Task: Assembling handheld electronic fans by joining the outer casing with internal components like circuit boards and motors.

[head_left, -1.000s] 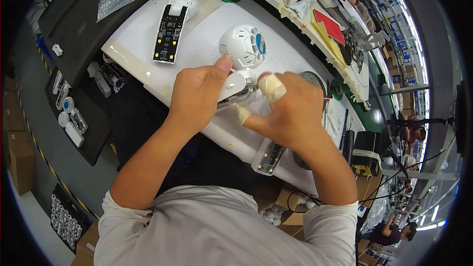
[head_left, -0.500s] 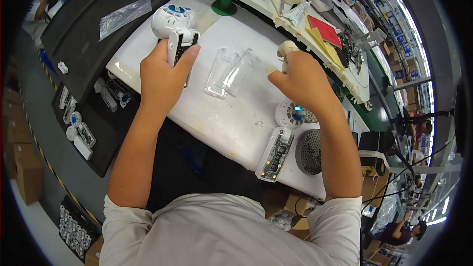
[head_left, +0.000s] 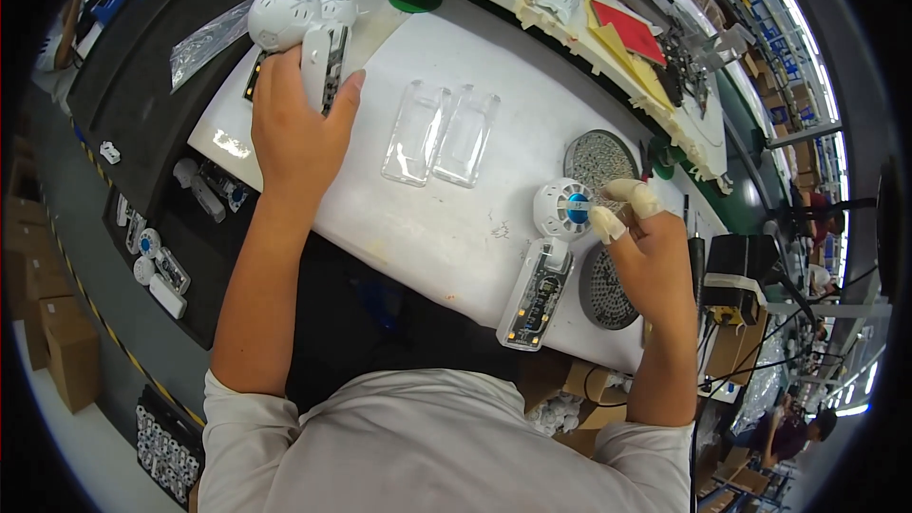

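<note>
My left hand (head_left: 299, 128) is closed around white handheld devices (head_left: 323, 52) at the table's far left; two round heads and parts of dark circuit board show. Two clear plastic covers (head_left: 415, 138) lie side by side on the white tabletop to its right. Another white device (head_left: 535, 294), with an exposed circuit board and lit yellow spots, lies near the front edge. By its round head with a blue centre (head_left: 565, 209) is my right hand (head_left: 651, 252). Pale finger cots cover its thumb and fingertips, which are apart; I see nothing between them.
Two round dishes of small metal parts (head_left: 603, 154) flank the right hand. A dark tray (head_left: 190, 14) with a clear bag borders the table's left; more devices (head_left: 161, 261) lie below it. A raised shelf with ragged edging (head_left: 570, 33) runs along the far side.
My right hand has moved from beside the clear covers down to the right, near the lying device. The covers, overlapping before, now lie side by side. My left hand has shifted slightly left.
</note>
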### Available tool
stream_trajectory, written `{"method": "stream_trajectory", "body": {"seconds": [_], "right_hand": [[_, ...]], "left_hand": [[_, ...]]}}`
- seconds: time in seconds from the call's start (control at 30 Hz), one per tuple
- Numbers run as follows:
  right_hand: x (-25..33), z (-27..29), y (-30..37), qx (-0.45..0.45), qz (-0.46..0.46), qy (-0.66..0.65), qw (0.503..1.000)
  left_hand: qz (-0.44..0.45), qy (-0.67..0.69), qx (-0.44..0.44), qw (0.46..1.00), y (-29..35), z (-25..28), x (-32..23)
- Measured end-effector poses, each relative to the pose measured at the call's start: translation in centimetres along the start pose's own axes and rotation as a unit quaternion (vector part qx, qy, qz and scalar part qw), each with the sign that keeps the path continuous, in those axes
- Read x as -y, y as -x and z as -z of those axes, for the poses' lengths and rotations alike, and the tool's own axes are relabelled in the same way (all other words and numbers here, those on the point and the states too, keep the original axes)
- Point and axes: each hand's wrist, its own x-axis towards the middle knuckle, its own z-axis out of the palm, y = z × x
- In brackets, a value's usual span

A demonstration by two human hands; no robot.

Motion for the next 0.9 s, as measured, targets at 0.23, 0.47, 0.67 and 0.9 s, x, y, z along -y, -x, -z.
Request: {"method": "stream_trajectory", "body": {"seconds": [0.23,0.47,0.67,0.9], "right_hand": [[1.0,-1.3,-0.4,0.028,-0.116,-0.012,0.993],[0.1,-3.5,-1.5,0.019,0.007,0.045,0.999],[1.2,-3.3,-2.3,0.069,-0.097,0.048,0.992],[1.2,-3.2,-0.5,-0.022,-0.043,-0.068,0.997]], "left_hand": [[0.131,0.155,0.189,0.961,-0.3,0.9,1.5],[0.213,0.333,0.229,0.889,0.5,0.7,0.6],[0.204,0.316,0.219,0.900,1.0,0.4,1.1],[-0.072,0.175,0.138,0.972,4.2,5.1,-4.3]]}}
